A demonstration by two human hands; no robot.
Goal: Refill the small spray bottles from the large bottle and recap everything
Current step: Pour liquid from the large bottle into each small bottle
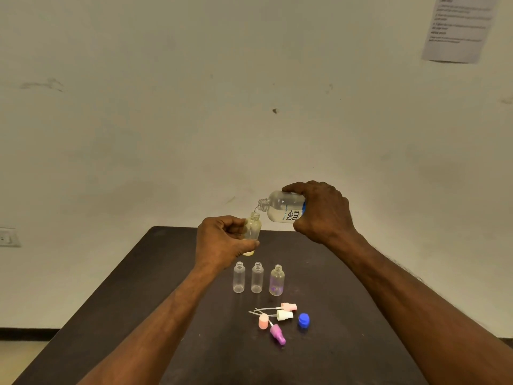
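Note:
My right hand (pixel 322 211) grips the large clear bottle (pixel 280 207), tipped on its side, its open mouth pointing left and down. Just below that mouth my left hand (pixel 222 240) holds a small uncapped yellowish bottle (pixel 253 227) upright above the table. Three more small open bottles stand in a row on the table: two clear ones (pixel 239 277) (pixel 257 277) and a purplish one (pixel 276 280). In front of them lie several spray caps, pink (pixel 289 307), white (pixel 284 315), peach (pixel 263 321) and purple (pixel 277 334), and a blue cap (pixel 303 320).
The dark table (pixel 138 315) stands against a pale wall. A wall socket (pixel 8 237) is at the left and a printed sheet (pixel 458 29) hangs at the upper right.

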